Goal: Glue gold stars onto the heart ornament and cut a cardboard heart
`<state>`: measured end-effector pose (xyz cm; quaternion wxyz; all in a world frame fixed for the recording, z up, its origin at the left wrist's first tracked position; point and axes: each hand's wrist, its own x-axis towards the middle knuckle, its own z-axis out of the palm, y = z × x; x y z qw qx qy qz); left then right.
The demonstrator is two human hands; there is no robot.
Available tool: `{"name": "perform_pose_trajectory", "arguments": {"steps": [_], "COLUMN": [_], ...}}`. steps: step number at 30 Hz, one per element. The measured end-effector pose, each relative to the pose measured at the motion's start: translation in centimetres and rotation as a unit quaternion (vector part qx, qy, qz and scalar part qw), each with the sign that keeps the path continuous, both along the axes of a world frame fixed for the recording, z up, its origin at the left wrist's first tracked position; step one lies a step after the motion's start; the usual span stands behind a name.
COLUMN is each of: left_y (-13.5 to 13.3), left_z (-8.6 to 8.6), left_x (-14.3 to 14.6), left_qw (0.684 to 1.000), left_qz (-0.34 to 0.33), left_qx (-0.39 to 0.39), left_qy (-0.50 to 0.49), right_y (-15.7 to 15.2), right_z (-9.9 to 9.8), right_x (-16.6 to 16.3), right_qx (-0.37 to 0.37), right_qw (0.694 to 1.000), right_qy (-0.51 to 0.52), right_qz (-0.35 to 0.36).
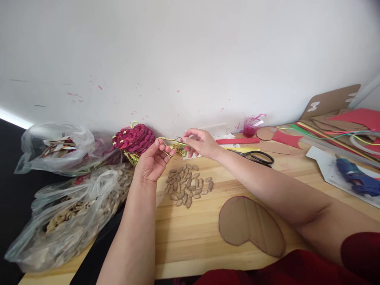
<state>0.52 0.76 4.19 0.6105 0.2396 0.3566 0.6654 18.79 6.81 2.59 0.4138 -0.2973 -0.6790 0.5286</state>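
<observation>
1 cord (168, 139) is pinched at both ends: L hand (152, 160) at its 9 o'clock, R hand (200, 143) at 3, over 1 seed pile (187, 185). 2 bags (74, 213) are crowded at the table's (190, 241) L edge. 1 scissors (258, 157) is seen at 3. Bare wood is left at 6, by 1 cutout (251, 225).

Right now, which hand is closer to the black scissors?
Right. The right hand pinches the yellow wire just beside the scissors; the left hand holds it farther away.
</observation>
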Motion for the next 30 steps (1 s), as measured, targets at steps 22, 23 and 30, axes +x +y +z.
{"name": "perform_pose_trajectory", "arguments": {"steps": [22, 23, 30], "left_y": [-0.2, -0.2, 0.0], "left_z": [-0.3, -0.2, -0.2], "left_x": [0.8, 0.8, 0.5], "left_qw": [0.998, 0.998, 0.999], "left_qz": [-0.040, -0.041, -0.016], "left_qx": [0.012, 0.013, 0.007], "left_qy": [0.041, 0.040, 0.028], "right_y": [-0.8, -0.8, -0.5], "right_z": [1.3, 1.3, 1.6], "right_x": [-0.4, -0.4, 0.3], "right_qx": [-0.062, -0.065, -0.151], "right_qw": [0.996, 0.996, 0.984], "right_qy": [0.056, 0.051, 0.052], "right_qz": [-0.020, -0.014, 0.084]}}
